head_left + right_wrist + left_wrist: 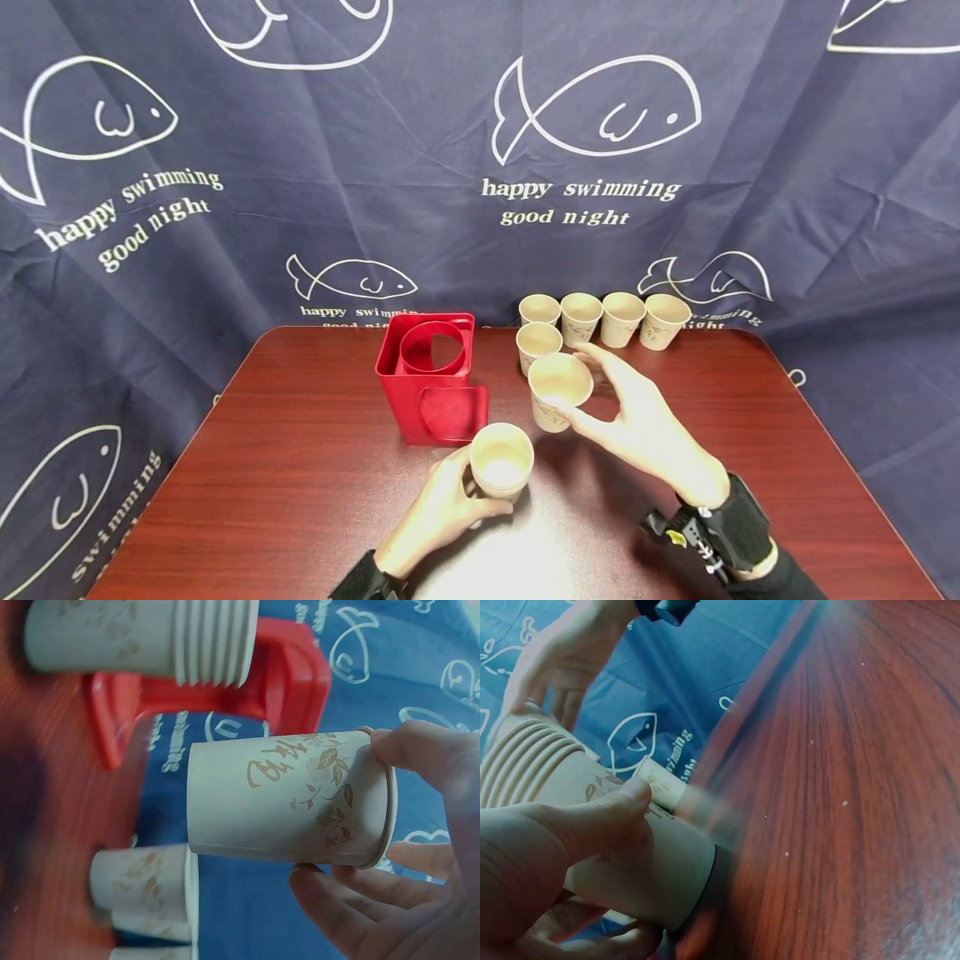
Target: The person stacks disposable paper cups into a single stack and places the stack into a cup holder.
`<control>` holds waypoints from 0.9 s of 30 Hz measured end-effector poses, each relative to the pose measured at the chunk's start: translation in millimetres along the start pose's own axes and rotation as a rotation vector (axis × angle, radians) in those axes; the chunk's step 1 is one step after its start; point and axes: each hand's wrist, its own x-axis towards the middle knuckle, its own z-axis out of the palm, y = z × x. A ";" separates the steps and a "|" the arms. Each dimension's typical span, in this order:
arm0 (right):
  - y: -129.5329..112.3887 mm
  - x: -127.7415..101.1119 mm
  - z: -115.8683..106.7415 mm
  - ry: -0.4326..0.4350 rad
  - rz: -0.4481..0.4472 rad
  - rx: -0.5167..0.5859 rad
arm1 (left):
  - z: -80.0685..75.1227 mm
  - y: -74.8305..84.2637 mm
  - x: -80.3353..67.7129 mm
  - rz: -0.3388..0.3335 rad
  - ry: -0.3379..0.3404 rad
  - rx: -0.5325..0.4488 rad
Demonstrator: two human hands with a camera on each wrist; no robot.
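- Head view: my left hand (438,508) wraps a stack (501,460) of nested paper cups standing on the table (300,500), near its front edge, just in front of the red holder (431,379).
- My right hand (637,425) pinches a single cup (558,396) by its rim, thumb on one side and fingers on the other, lifted off the table right of the holder.
- Left wrist view shows my thumb (592,817) pressed on the stack's wall, with several rims showing at the top.
- Right wrist view: the single cup (289,796) bears a leaf print; my fingers (352,915) curl at its rim.
- Five more cups (600,321) stand near the far edge, four in a row and one in front.
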 end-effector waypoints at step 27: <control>-47.9 -3.0 15.9 -0.147 -0.072 0.291 | 0.8 -3.2 1.8 0.051 -0.007 0.039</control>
